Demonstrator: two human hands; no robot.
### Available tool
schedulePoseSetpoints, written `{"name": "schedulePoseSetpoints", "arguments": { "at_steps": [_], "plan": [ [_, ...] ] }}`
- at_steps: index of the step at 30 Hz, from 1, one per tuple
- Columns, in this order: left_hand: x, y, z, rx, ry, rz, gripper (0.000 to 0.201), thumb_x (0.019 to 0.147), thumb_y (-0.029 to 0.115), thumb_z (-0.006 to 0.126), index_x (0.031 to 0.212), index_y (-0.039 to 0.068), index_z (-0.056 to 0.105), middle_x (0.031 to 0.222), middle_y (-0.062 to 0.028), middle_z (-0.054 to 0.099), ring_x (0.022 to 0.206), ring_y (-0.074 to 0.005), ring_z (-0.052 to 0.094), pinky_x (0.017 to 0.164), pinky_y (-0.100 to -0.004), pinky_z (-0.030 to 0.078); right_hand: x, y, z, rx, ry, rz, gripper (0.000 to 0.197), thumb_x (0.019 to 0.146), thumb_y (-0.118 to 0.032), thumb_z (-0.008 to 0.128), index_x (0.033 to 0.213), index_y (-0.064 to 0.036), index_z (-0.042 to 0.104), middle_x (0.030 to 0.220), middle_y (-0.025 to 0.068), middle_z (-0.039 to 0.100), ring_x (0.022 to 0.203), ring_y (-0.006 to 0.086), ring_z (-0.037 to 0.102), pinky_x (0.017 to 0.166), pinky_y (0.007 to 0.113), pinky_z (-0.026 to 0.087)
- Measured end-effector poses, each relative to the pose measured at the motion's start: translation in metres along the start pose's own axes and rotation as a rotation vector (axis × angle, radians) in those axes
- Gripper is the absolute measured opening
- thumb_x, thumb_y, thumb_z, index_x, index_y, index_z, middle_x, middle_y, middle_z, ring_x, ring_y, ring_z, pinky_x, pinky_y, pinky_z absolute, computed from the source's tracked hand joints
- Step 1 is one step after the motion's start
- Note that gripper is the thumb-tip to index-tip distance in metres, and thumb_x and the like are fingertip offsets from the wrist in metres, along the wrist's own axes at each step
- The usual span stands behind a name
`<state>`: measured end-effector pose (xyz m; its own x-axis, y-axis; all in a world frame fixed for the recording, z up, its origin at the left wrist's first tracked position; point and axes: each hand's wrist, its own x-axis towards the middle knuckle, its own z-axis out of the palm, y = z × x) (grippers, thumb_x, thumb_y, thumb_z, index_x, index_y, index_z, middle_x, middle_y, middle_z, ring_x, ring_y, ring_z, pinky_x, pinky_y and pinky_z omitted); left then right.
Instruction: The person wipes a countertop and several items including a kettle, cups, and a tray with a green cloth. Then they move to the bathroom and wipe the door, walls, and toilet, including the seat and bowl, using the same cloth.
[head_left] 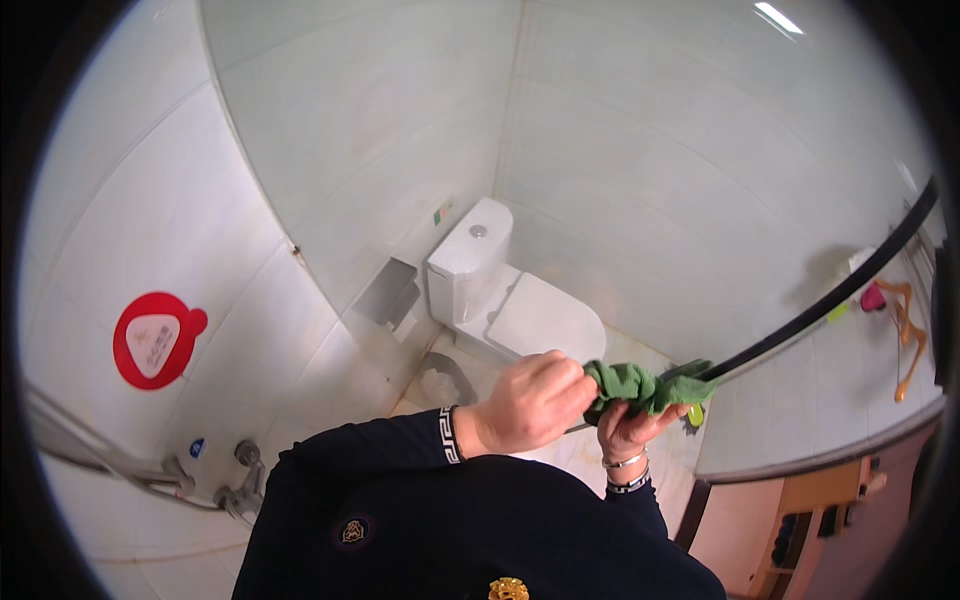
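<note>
A bunched green cloth is wrapped about the near part of a long black bar, which slants up to the far right. My left hand is closed in a fist at the cloth's left end and grips it. From below, my right hand holds the same cloth, its fingers partly hidden under the folds. A silver bracelet circles my right wrist. The part of the bar inside the cloth cannot be seen.
A white toilet with its lid down stands beyond my hands. Beside it are a grey wall-mounted box and a bin. A tap is on the left wall, below a red sticker. Orange hangers hang at right.
</note>
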<state>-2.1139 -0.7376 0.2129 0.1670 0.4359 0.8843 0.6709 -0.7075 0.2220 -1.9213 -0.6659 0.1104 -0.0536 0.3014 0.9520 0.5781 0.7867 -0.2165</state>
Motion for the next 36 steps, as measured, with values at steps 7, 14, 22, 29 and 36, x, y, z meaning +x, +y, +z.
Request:
{"name": "schedulePoseSetpoints", "arguments": {
  "at_steps": [7,14,22,29,36],
  "plan": [
    [-0.027,-0.012,0.005,-0.347,0.004,-0.027,0.027,0.083,0.002,0.068,0.108,-0.002,0.061,0.099,-0.0130,0.060,0.082,-0.0296,0.061,0.070,-0.0363,0.052,0.010,-0.040,0.012,-0.385,-0.056,-0.081,0.036,0.081,-0.015,0.068,0.114,-0.0027,0.067,0.138,0.0238,0.047,0.132,0.0464,0.035,0.111,0.063,0.014],
    [-0.033,-0.016,0.023,-0.203,-0.052,0.264,0.052,0.078,0.000,0.064,0.129,-0.002,0.056,0.140,-0.0211,0.046,0.116,-0.0359,0.051,0.095,-0.0417,0.049,0.057,-0.054,-0.015,-0.504,-0.250,-0.186,0.033,0.082,-0.026,0.067,0.114,-0.0172,0.071,0.136,0.0095,0.053,0.131,0.0349,0.042,0.113,0.060,0.017],
    [0.058,-0.018,0.006,0.016,0.119,0.330,0.060,0.077,0.009,0.066,0.135,0.008,0.055,0.149,-0.0241,0.038,0.124,-0.0431,0.045,0.097,-0.0517,0.044,0.172,-0.069,-0.013,-0.621,-0.089,-0.297,0.046,0.080,-0.024,0.061,0.126,-0.0175,0.065,0.137,0.0125,0.051,0.123,0.0360,0.047,0.103,0.048,0.030],
    [-0.070,-0.056,0.018,0.177,-0.092,0.292,0.057,0.077,0.017,0.066,0.133,0.015,0.056,0.138,-0.0214,0.049,0.114,-0.0385,0.052,0.095,-0.0504,0.043,0.034,-0.059,0.011,-0.241,-0.491,-0.195,0.025,0.080,-0.019,0.065,0.104,-0.0137,0.070,0.111,0.0044,0.066,0.107,0.0245,0.062,0.095,0.044,0.046],
    [-0.129,-0.062,0.005,0.315,-0.200,0.012,0.054,0.086,0.035,0.066,0.137,0.020,0.053,0.147,-0.0174,0.043,0.121,-0.0398,0.049,0.100,-0.0565,0.034,0.013,-0.061,-0.001,-0.170,-0.621,-0.333,0.042,0.077,-0.009,0.063,0.118,-0.0192,0.069,0.117,0.0027,0.065,0.116,0.0266,0.058,0.093,0.040,0.047]
  ]
}}
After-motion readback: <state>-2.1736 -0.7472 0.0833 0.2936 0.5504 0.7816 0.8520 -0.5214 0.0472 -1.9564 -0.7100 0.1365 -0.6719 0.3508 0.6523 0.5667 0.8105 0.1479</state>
